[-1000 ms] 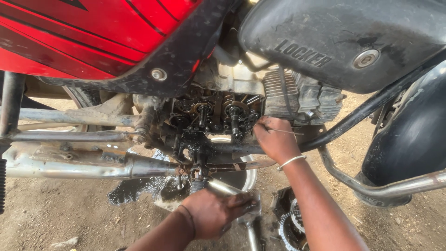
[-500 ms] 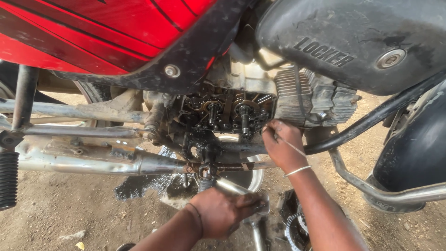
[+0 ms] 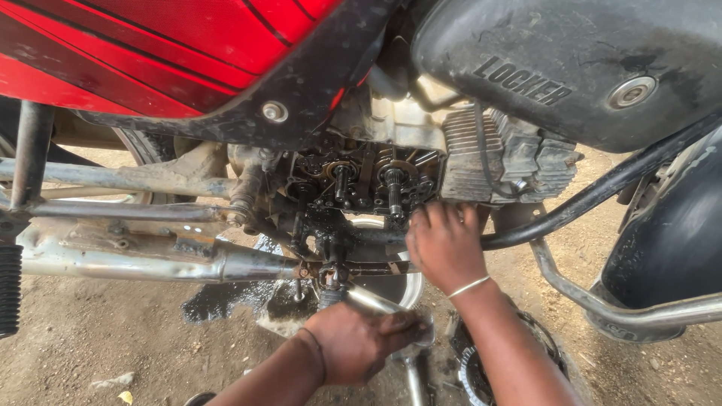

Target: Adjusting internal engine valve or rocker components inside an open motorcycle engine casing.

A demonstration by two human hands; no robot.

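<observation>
The left hand (image 3: 359,343), low at six o'clock, is curled tight around a metal tool handle (image 3: 376,302) that points up toward the open engine (image 3: 361,184). At four o'clock of the engine's exposed gears, the right hand (image 3: 445,244) presses its bent fingers against the lower casing; whether it pinches anything cannot be told. Spilled oil (image 3: 233,301) darkens the ground at eight o'clock.

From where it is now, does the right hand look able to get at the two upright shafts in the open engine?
Probably yes: the right hand rests just below the exposed shafts, and nothing lies between them. The left hand is lower, gripping a metal tool.
</observation>
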